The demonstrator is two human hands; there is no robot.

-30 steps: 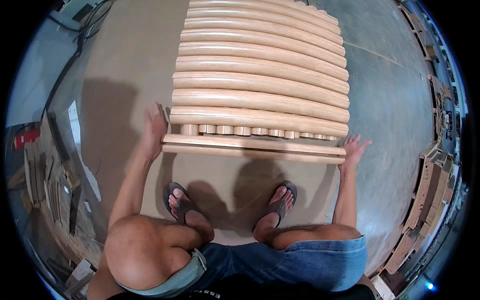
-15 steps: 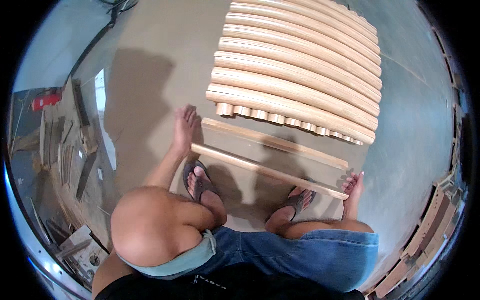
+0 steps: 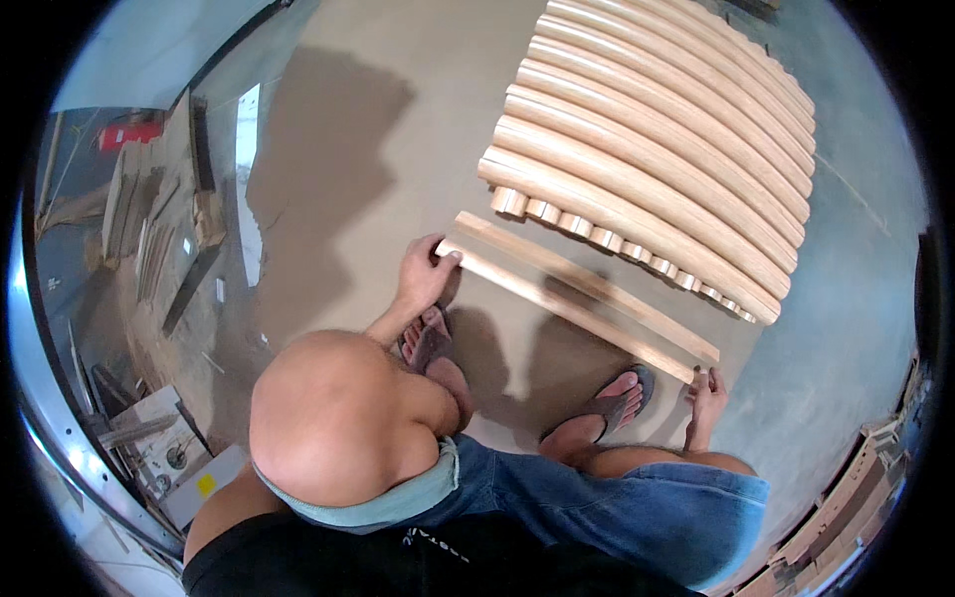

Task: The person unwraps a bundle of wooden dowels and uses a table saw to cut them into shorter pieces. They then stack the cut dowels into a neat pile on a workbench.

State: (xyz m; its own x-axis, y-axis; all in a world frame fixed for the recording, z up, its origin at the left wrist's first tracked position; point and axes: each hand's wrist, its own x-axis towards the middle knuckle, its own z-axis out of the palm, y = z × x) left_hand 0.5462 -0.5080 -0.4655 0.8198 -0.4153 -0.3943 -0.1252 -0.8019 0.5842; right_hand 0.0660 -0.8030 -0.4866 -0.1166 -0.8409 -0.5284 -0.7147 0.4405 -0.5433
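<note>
A pale wooden strip (image 3: 567,311) lies crosswise in front of my feet, between my two hands. My left hand (image 3: 423,274) grips its left end, with the thumb on top near the tip. At the other end, the bent fingers of my right hand (image 3: 705,400) close around the strip's tip. Just beyond it, a second wooden strip (image 3: 587,284) runs almost parallel on the brown floor covering. Farther out, a stack of rounded wooden poles (image 3: 647,189) rests on crosswise pieces, whose cut ends show along the near side.
My sandalled feet (image 3: 434,343) stand close behind the held strip. Wood offcuts (image 3: 149,239) and a red object (image 3: 129,135) are at the left. A metal-framed edge (image 3: 85,468) curves along the lower left. More boards (image 3: 846,497) lie at the lower right.
Both hands have gone from fingers stretched out at the strip's ends to gripping them. The near strip now sits closer to the far one. The whole view has shifted and turned slightly.
</note>
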